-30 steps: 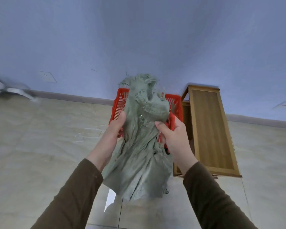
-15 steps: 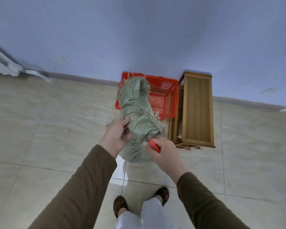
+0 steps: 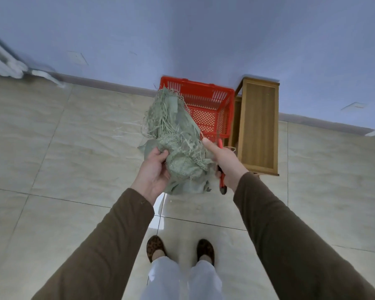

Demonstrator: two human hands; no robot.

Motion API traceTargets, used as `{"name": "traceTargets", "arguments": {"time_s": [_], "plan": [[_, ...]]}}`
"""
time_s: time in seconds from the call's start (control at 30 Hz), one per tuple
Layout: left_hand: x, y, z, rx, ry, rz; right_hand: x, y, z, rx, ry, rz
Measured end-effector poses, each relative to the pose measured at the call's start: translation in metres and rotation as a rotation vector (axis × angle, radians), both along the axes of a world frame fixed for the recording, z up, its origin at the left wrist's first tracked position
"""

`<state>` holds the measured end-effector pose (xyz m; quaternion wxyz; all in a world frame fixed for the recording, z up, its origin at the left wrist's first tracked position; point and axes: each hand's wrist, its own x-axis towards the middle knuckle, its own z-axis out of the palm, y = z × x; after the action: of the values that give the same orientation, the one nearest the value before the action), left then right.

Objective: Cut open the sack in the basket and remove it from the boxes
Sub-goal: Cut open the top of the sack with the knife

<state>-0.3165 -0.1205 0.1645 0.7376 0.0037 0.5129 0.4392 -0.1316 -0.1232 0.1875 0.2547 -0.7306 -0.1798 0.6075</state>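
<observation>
Above the tiled floor (image 3: 52,169), w/ the red basket (image 3: 212,98) just behind, the green sack (image 3: 178,148) is bunched up, frayed and clear of the basket; so cutting and lifting-out look done, only setting it down left; no boxes visible, prob. none in the basket, though its floor is partly hidden; left hand (image 3: 154,169) grips the sack's lower left, fingers curled into the weave; right hand (image 3: 223,161) clenches a red cutter (image 3: 222,185), forefinger straight, touching the sack's right side.
</observation>
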Motion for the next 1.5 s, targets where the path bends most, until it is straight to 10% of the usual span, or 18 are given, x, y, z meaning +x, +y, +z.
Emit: {"name": "traceTargets", "arguments": {"time_s": [0.17, 0.3, 0.47, 0.73, 0.9, 1.1, 1.5], "plan": [[0.013, -0.03, 0.001, -0.12, 0.169, 0.042, -0.038, -0.024, -0.02, -0.132, 0.331, -0.07], [0.013, -0.056, 0.015, -0.113, 0.514, 0.04, -0.046, -0.047, -0.024, 0.181, -0.03, 0.003], [0.023, -0.074, 0.032, -0.014, 0.478, -0.359, -0.055, -0.081, -0.017, 0.307, -0.12, 0.107], [0.029, -0.089, 0.019, -0.081, 0.264, -0.043, -0.037, -0.105, -0.01, 0.313, 0.127, -0.26], [0.029, -0.103, 0.017, 0.0, 0.169, 0.029, -0.024, -0.11, -0.011, 0.24, 0.111, -0.031], [0.03, -0.113, 0.017, 0.094, 0.236, -0.074, -0.016, -0.102, -0.006, 0.044, 0.14, 0.176], [0.035, -0.121, 0.012, -0.028, 0.529, -0.018, -0.018, -0.133, -0.027, 0.322, 0.041, 0.003]]}}
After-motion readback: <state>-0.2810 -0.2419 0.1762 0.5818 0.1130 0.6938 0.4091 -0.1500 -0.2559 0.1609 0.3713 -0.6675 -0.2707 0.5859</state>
